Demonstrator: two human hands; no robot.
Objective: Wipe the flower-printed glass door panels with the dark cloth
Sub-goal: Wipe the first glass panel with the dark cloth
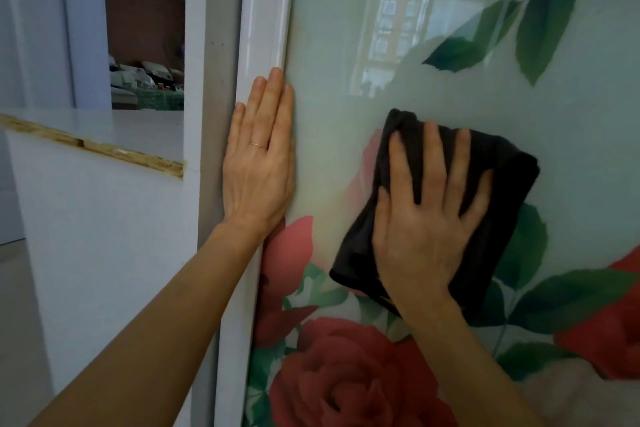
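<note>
The glass door panel (346,87) fills the right of the view, pale green with red roses and green leaves printed on it. A folded dark cloth (502,177) lies flat against the glass near its middle. My right hand (426,218) presses on the cloth with fingers spread and straight. My left hand (259,163) rests flat with straight fingers on the white door frame (266,10) at the panel's left edge, a thin ring on one finger.
A white cabinet (104,218) with a chipped top edge stands to the left of the frame. Behind it an opening shows a cluttered surface (145,80) in another room. A window is reflected in the upper glass.
</note>
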